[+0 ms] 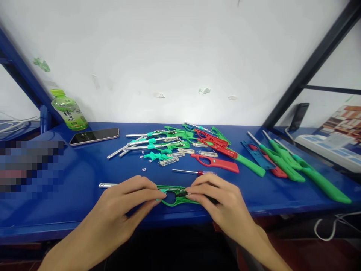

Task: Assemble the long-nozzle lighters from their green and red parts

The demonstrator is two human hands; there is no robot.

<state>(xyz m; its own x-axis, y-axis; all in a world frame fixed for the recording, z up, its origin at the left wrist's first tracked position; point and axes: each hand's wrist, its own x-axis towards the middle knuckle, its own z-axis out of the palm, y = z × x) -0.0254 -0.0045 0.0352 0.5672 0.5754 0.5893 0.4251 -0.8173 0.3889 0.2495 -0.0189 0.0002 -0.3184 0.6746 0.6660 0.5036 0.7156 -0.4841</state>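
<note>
A green half-shell of a long-nosed lighter (172, 204) lies near the table's front edge, its metal tube (107, 185) pointing left. My left hand (129, 203) pinches the teal part at the tube end of the shell. On the other side, my right hand (217, 194) has its fingertips closed on a small black part (181, 194) inside the shell. My fingers hide much of the shell's right end. Just behind the right hand lies a screwdriver (186, 171) with a red and blue handle, partly covered by the fingers.
Behind the hands are loose lighter shells, a red shell (217, 163), clear fuel tanks (169, 161) and teal triggers (155, 156). Several green lighters (324, 180) lie at right. A phone (94, 136) and a drink bottle (69, 111) are back left, before the wall.
</note>
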